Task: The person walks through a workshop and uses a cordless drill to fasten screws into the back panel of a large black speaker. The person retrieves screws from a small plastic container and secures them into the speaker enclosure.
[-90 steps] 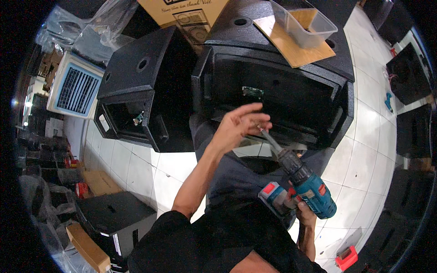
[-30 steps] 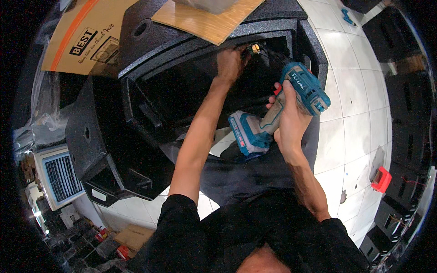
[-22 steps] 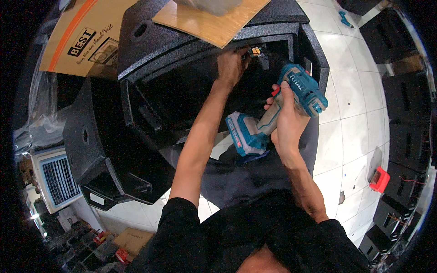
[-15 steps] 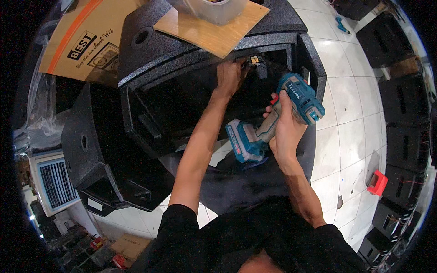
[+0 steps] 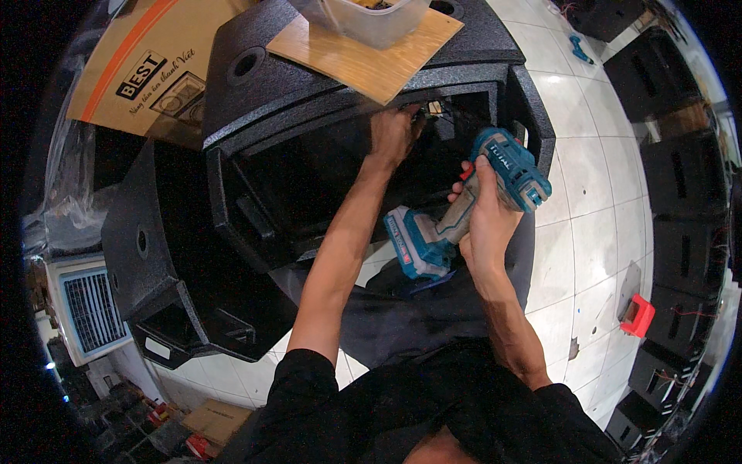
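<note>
From where I stand, the person's right hand (image 5: 493,220) is wrapped around the handle of a teal-and-grey drill (image 5: 506,158), thumb along its side. The drill slants across, its rear end just right of the thumb, its scuffed battery foot below and left of the fingers. The nose is lost in shadow beyond the hand.

The left hand (image 5: 393,138) reaches inside a black, rough-coated cabinet (image 5: 282,100), fingers bent inward beside a small, pale, shiny piece (image 5: 435,109); I can't tell whether they pinch anything. The cabinet's upper lip runs just above those knuckles, its dark hollow spreading to their left. A wooden board (image 5: 386,73) juts a corner over that lip, close above the hand. The cabinet's right side wall rises beyond the drill; farther right, white floor tiles (image 5: 591,174) stretch away.
</note>
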{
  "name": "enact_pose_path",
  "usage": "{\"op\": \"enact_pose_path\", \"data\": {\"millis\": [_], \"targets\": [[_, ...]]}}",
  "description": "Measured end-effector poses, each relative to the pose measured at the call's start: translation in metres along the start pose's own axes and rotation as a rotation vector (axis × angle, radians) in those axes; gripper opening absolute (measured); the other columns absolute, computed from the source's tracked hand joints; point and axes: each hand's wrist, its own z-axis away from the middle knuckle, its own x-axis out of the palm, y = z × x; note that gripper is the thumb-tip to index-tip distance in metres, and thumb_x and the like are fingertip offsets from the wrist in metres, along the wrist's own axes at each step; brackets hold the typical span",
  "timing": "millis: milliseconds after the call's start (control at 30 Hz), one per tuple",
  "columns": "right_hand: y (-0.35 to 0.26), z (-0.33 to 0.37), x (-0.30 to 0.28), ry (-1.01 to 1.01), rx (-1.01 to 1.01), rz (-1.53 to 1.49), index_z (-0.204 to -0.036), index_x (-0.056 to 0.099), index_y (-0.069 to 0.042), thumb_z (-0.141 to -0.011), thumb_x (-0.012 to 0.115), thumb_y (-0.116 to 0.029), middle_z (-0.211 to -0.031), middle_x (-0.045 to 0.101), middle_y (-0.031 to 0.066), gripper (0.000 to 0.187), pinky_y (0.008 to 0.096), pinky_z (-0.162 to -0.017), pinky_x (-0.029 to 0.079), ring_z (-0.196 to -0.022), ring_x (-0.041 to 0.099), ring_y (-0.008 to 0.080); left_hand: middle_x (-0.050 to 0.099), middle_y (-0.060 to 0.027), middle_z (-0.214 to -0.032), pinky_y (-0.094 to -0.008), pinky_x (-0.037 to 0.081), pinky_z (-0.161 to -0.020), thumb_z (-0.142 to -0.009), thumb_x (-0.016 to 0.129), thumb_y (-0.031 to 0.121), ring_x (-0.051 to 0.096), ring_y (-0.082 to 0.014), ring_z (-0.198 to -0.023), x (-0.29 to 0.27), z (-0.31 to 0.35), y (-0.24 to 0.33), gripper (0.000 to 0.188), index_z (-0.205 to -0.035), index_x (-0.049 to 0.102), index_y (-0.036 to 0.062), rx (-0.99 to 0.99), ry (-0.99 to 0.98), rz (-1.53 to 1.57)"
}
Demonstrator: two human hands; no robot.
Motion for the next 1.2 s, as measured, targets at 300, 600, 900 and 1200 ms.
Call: {"op": "enact_pose_path", "data": {"millis": [300, 600, 900, 1200], "targets": [[-0.004, 0.003, 0.008, 0.022, 0.076, -0.017, -0.102, 0.055, -0.004, -0.087, 0.061, -0.018, -0.082, 0.062, 0.008, 0.02, 0.0269, -0.051, 0.05, -0.061, 0.059, 0.0133, 0.066, -0.0148, -0.086, -0.0407, 0.051, -0.069, -0.069, 0.071, 0.012, 0.063, -0.0322, -0.08, -0.001, 0.0, 0.005, 0.028, -0.097, 0.067, 0.0082, 0.037, 0.031, -0.026], [-0.004, 0.006, 0.025, 0.156, 0.142, -0.08, -0.1, 0.055, -0.009, -0.088, 0.06, -0.022, -0.079, 0.061, 0.0057, 0.019, 0.0278, -0.05, 0.048, -0.057, 0.054, 0.0123, 0.065, -0.0147, -0.081, -0.0412, 0.052, -0.065, -0.069, 0.07, 0.014, 0.064, -0.0317, -0.075, 0.01, 0.005, -0.007, 0.028, -0.097, 0.067, 0.0105, 0.056, 0.031, 0.039], [-0.003, 0.008, 0.023, 0.149, 0.107, -0.008, -0.098, 0.054, -0.009, -0.087, 0.061, -0.022, -0.077, 0.061, 0.0061, 0.018, 0.0282, -0.05, 0.049, -0.056, 0.055, 0.0125, 0.066, -0.0124, -0.081, -0.0409, 0.051, -0.064, -0.072, 0.069, 0.018, 0.064, -0.0295, -0.072, 0.016, 0.008, -0.006, 0.024, -0.095, 0.068, 0.0137, 0.03, 0.018, -0.041], [-0.005, 0.008, 0.022, 0.137, 0.099, -0.015, -0.094, 0.054, -0.008, -0.088, 0.061, -0.021, -0.073, 0.058, 0.0044, 0.016, 0.0275, -0.046, 0.047, -0.054, 0.053, 0.0125, 0.066, -0.0113, -0.077, -0.0414, 0.051, -0.063, -0.075, 0.067, 0.02, 0.064, -0.0297, -0.069, 0.022, 0.007, -0.004, 0.024, -0.099, 0.067, 0.0157, 0.007, 0.016, -0.02]]}}
